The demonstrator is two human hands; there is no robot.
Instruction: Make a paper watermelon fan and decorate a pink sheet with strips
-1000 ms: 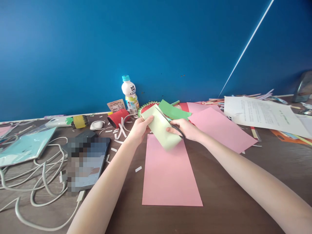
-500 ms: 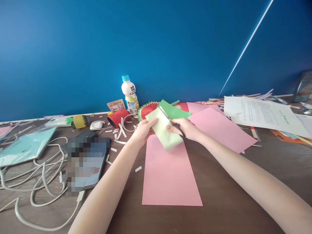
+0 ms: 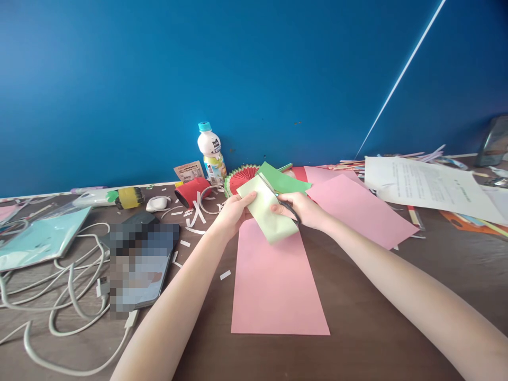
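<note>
Pale green paper (image 3: 266, 210) sits pinched in the left hand (image 3: 231, 213) above the pink sheet (image 3: 275, 280) — hardly moved since a moment ago — while the right hand (image 3: 304, 209) grasps scissors (image 3: 280, 200) along its edge, cutting slowly.

- A sheet of paper (image 3: 266, 210) is held above the desk (image 3: 377, 312) between the left hand (image 3: 232, 211) and the right hand (image 3: 299, 207).
- Scissors (image 3: 280, 200) are set against its right edge.
- A larger sheet (image 3: 278, 286) lies flat below it.
- A bottle (image 3: 211, 153) stands behind, by the wall.
- Cables (image 3: 59, 296) and a tablet (image 3: 138, 262) lie to the left.
- Printed pages (image 3: 428, 185) lie far right.
</note>
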